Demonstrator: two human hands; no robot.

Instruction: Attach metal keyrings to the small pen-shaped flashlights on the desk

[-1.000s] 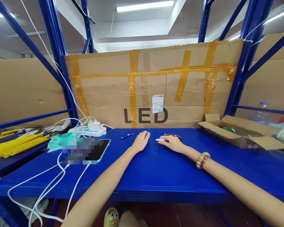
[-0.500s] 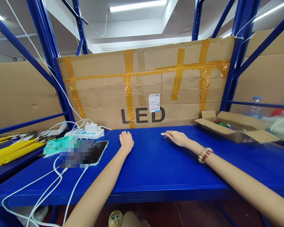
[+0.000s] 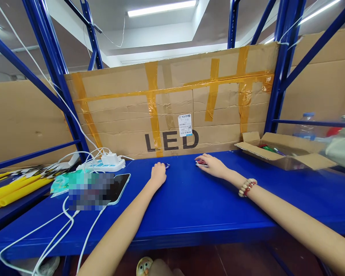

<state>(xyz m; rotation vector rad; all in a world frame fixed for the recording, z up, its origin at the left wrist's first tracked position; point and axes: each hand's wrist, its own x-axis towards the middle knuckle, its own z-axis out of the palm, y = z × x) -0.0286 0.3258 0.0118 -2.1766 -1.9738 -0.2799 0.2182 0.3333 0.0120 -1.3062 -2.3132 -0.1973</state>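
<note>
My left hand (image 3: 158, 173) lies curled on the blue shelf board (image 3: 189, 203), fingers closed over a small pen whose light tip (image 3: 167, 165) pokes out to the right. To the right, my right hand (image 3: 212, 165) rests palm down near the cardboard back wall. Its fingers are closed over a red pen (image 3: 200, 162) and the end of a silver one. A bead bracelet (image 3: 246, 187) circles my right wrist. The two hands are about a hand's width apart.
A cardboard panel marked LED (image 3: 172, 111) closes the back. A white power strip with a charger (image 3: 102, 165), a phone (image 3: 119, 183) and loose white cables (image 3: 66, 214) lie left. An open cardboard box (image 3: 284, 151) holding pens stands right, with a water bottle (image 3: 306, 128) behind it. Yellow strips (image 3: 11, 188) lie far left.
My left hand moved left onto the blue pen and closed over it. My right hand slid forward over the red and silver pens. The camera view drifted slightly.
</note>
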